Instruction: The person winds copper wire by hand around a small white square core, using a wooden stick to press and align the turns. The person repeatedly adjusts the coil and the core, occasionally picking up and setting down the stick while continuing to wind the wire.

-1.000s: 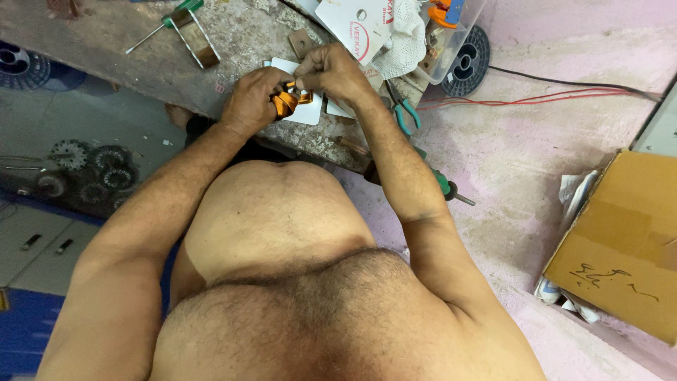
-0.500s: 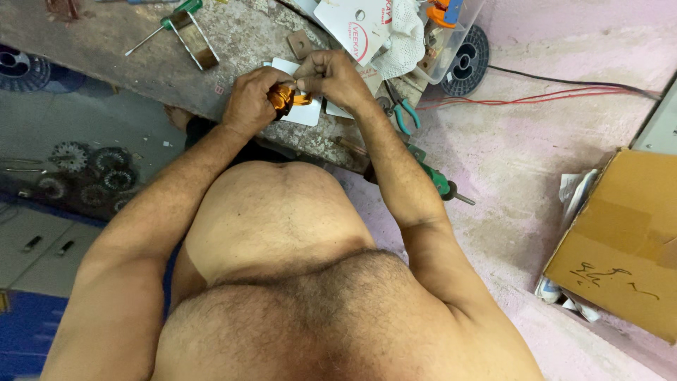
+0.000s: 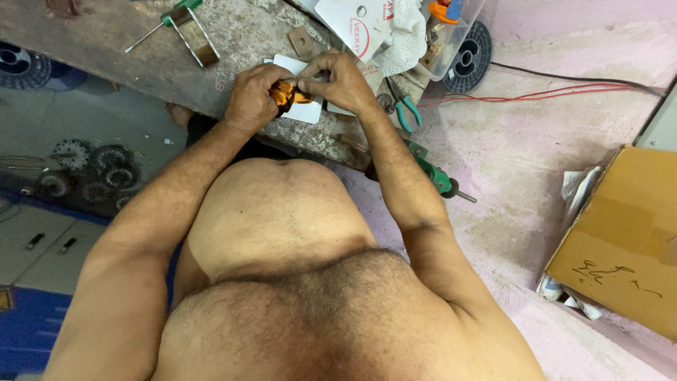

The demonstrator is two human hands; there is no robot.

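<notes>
At the far left, on the floor below the bench (image 3: 106, 42), a dark spool (image 3: 15, 62) lies near a cluster of dark gear-like wheels (image 3: 84, 173). On the bench top a green-handled screwdriver (image 3: 163, 22) rests beside a small metal frame (image 3: 197, 42). Toward the middle, the left hand (image 3: 250, 99) is wrapped around a small orange coil (image 3: 285, 95), fingers closed on it, over a white card (image 3: 303, 106) that lies on the bench edge. The right hand (image 3: 342, 81) meets it from the other side, its fingertips pinched narrowly at the coil's end; what they pinch is too small to tell. Just right of that hand lie pliers (image 3: 403, 109) with teal grips, and below them a green-handled tool (image 3: 430, 169) pokes out past the right forearm. Above sit a white cloth (image 3: 409, 42) and a clear box (image 3: 458, 32), with a black reel (image 3: 471, 60) beside it. Red wires (image 3: 536, 93) run across the pink floor (image 3: 522, 155) to the right, where a cardboard box (image 3: 620, 240) stands.
</notes>
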